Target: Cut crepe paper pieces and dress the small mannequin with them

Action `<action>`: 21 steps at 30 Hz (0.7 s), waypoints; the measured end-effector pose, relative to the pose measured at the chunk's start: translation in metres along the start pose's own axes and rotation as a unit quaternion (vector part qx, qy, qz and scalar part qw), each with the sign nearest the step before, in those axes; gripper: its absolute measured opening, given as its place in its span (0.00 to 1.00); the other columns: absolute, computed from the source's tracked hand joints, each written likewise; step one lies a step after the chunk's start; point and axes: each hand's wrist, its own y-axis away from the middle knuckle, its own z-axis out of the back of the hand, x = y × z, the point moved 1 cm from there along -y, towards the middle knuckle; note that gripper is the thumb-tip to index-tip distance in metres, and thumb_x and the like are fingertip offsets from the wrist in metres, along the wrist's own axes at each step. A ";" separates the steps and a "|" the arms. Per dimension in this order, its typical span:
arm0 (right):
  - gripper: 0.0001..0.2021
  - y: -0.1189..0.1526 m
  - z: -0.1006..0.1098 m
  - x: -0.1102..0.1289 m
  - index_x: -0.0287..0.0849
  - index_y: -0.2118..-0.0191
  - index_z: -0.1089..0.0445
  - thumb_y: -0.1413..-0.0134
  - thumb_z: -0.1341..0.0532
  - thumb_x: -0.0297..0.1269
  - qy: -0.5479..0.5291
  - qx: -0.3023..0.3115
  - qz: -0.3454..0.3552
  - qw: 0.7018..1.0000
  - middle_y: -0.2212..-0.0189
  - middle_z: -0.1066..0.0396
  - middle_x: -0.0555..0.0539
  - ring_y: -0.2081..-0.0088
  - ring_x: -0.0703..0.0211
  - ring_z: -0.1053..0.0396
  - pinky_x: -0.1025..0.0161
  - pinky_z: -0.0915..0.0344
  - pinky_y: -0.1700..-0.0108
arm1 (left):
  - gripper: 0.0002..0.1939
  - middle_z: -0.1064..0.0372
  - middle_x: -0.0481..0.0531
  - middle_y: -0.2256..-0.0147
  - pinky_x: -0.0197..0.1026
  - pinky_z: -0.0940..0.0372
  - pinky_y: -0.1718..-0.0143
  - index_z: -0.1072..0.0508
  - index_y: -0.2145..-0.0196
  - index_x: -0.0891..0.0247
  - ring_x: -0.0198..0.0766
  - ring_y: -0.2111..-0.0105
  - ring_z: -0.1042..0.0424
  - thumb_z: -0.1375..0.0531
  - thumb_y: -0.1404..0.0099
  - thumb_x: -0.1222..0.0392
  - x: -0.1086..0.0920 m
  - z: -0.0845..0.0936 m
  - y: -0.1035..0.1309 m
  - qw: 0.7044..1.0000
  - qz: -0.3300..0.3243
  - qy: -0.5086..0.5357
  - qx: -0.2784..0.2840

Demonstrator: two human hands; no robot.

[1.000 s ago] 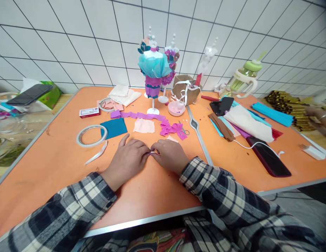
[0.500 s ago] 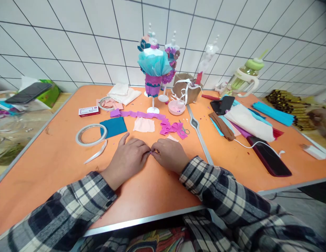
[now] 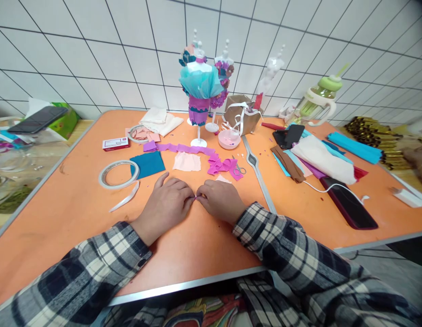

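My left hand (image 3: pixel 167 200) and my right hand (image 3: pixel 222 200) meet fingertip to fingertip just above the orange table (image 3: pixel 184 247). Both are closed in a pinch on a tiny purple-pink scrap (image 3: pixel 195 197), mostly hidden by the fingers. My left thumb sticks up, away from the pinch. Beyond the hands lie a pale pink crepe paper piece (image 3: pixel 186 161), a crumpled magenta crepe strip (image 3: pixel 216 165) and small scissors (image 3: pixel 238 170). A teal paper square (image 3: pixel 148 164) and a roll of white tape (image 3: pixel 102 178) with a loose tail are left of them.
Dress forms (image 3: pixel 198 111) decorated with paper stand at the back, beside a pink bowl (image 3: pixel 229 140) and a brown paper bag (image 3: pixel 243 120). On the right are folded crepe papers (image 3: pixel 323 159), a phone (image 3: pixel 350 204) and a bottle (image 3: pixel 316 102). A person's hand (image 3: pixel 415 156) shows at the far right.
The fingers have shifted only slightly around the small scrap, still pinched together. Everything on the table stays in place.
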 end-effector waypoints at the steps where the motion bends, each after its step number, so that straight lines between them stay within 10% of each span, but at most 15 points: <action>1: 0.13 0.001 0.000 0.001 0.44 0.61 0.27 0.37 0.47 0.42 -0.001 -0.004 -0.001 1.000 0.65 0.29 0.48 0.65 0.58 0.32 0.63 0.45 0.69 | 0.11 0.26 0.53 0.67 0.62 0.53 0.41 0.24 0.70 0.58 0.47 0.60 0.29 0.46 0.37 0.60 0.000 0.000 0.000 1.000 0.000 0.003 -0.001; 21: 0.13 0.002 -0.008 0.003 0.42 0.60 0.30 0.33 0.51 0.38 0.014 -0.003 0.021 1.000 0.63 0.32 0.46 0.65 0.59 0.34 0.64 0.45 0.70 | 0.10 0.28 0.56 0.59 0.61 0.51 0.41 0.24 0.60 0.61 0.49 0.53 0.32 0.44 0.36 0.59 0.000 -0.004 0.003 0.999 0.006 0.004 -0.040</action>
